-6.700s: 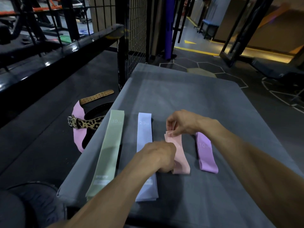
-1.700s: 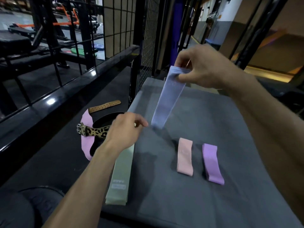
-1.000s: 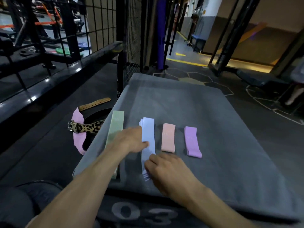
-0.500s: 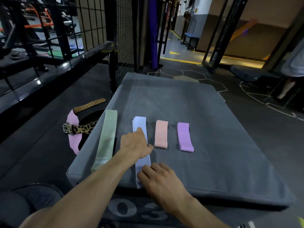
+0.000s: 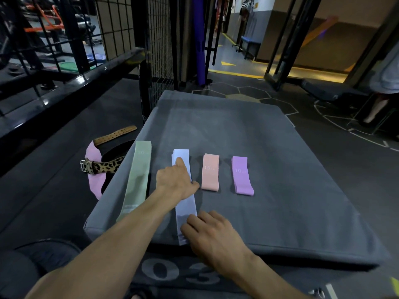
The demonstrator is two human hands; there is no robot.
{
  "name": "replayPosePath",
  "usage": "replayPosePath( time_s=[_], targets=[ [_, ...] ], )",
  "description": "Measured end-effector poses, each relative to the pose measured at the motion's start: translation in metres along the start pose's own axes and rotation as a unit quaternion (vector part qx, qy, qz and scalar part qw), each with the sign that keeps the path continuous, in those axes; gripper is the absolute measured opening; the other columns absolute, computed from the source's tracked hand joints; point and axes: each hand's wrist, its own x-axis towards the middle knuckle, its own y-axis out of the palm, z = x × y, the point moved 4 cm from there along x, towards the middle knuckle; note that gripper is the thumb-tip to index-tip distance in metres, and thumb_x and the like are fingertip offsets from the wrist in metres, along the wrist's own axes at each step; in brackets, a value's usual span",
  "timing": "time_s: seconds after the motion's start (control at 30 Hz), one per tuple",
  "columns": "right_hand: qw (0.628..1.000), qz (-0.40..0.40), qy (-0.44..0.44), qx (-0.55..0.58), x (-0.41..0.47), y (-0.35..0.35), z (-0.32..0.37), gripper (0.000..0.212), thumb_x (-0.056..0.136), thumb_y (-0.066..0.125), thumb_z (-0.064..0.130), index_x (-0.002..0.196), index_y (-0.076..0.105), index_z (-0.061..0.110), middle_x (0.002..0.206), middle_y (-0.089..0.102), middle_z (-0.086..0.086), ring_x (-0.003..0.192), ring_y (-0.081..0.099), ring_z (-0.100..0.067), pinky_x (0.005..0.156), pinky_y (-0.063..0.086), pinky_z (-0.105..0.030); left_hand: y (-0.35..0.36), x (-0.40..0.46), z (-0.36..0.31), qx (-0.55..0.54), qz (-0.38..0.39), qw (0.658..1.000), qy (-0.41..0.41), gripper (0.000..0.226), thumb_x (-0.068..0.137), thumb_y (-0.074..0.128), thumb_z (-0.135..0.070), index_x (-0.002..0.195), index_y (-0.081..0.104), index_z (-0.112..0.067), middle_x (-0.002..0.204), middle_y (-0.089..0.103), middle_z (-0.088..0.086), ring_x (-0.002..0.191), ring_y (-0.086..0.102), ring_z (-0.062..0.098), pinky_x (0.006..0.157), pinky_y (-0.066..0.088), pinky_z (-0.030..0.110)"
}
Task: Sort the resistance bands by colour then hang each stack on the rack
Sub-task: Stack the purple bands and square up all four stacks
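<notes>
Four stacks of resistance bands lie side by side on a grey padded box [image 5: 269, 147]: green [image 5: 137, 180], light blue [image 5: 186, 209], peach [image 5: 210, 172] and purple [image 5: 241, 175]. My left hand [image 5: 176, 180] lies flat on the upper half of the light blue stack, with one finger stretched toward its far end. My right hand [image 5: 207, 227] presses its fingers on the near end of the same stack, by the box's front edge. The black wire grid rack [image 5: 159, 50] stands beyond the box's far left corner.
A leopard-print lifting belt [image 5: 103, 167] with pink lining and a tan strap [image 5: 115, 134] lies on the floor left of the box. A black rail [image 5: 64, 87] runs along the left. A person's legs [image 5: 375, 106] stand at the far right.
The light blue band came down from the air onto its stack. Both hands now press it flat, and my left hand has slid a little farther up the stack.
</notes>
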Motion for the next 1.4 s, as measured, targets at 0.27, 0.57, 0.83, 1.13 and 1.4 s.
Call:
replayPosePath(
  time_s=[0.27, 0.57, 0.83, 1.13, 1.4],
  targets=[
    [1.0, 0.016, 0.016, 0.008, 0.005, -0.009, -0.003, 0.022, 0.068, 0.07, 0.018, 0.079, 0.052, 0.024, 0.075, 0.052, 0.004, 0.059, 0.045, -0.019, 0.052, 0.035, -0.031, -0.014, 0.005, 0.013, 0.009, 0.032, 0.999, 0.035, 0.064, 0.089, 0.051, -0.07, 0.121, 0.044, -0.015, 0.115, 0.066, 0.006, 0.107, 0.064, 0.03, 0.075, 0.042, 0.036],
    [0.991, 0.07, 0.082, 0.078, 0.053, -0.054, -0.043, 0.019, 0.072, 0.065, 0.024, 0.09, 0.058, 0.024, 0.086, 0.063, 0.004, 0.07, 0.062, -0.025, 0.053, 0.039, -0.03, -0.017, -0.001, 0.035, -0.216, 0.208, 0.933, 0.198, 0.031, 0.092, 0.063, -0.005, 0.079, 0.068, -0.033, 0.084, 0.07, -0.007, 0.085, 0.064, 0.017, 0.08, 0.051, 0.03],
    [0.946, 0.212, 0.131, 0.208, 0.14, -0.048, -0.113, 0.023, 0.074, 0.079, 0.031, 0.093, 0.07, 0.022, 0.084, 0.067, 0.009, 0.079, 0.061, -0.015, 0.071, 0.05, -0.03, -0.024, 0.015, 0.044, -0.245, 0.22, 0.939, 0.098, 0.025, 0.089, 0.052, 0.003, 0.076, 0.066, -0.013, 0.08, 0.069, 0.012, 0.059, 0.057, 0.019, 0.056, 0.046, 0.025],
    [0.905, 0.34, 0.156, 0.201, 0.209, 0.008, -0.17, 0.019, 0.076, 0.084, 0.03, 0.086, 0.069, 0.027, 0.084, 0.07, 0.011, 0.078, 0.065, -0.012, 0.07, 0.051, -0.026, -0.014, 0.023, 0.054, -0.374, 0.245, 0.893, -0.041, 0.022, 0.095, 0.042, -0.008, 0.087, 0.062, -0.009, 0.066, 0.068, 0.007, 0.06, 0.062, 0.022, 0.047, 0.046, 0.023],
    [0.891, 0.365, 0.202, 0.182, 0.231, 0.077, -0.192, 0.024, 0.078, 0.082, 0.027, 0.094, 0.074, 0.011, 0.079, 0.065, 0.003, 0.076, 0.054, -0.015, 0.07, 0.045, -0.029, -0.005, 0.037, 0.06, -0.326, 0.207, 0.918, -0.087, 0.026, 0.089, 0.045, -0.015, 0.103, 0.063, -0.003, 0.069, 0.07, 0.011, 0.05, 0.062, 0.025, 0.055, 0.055, 0.031]
  ],
)
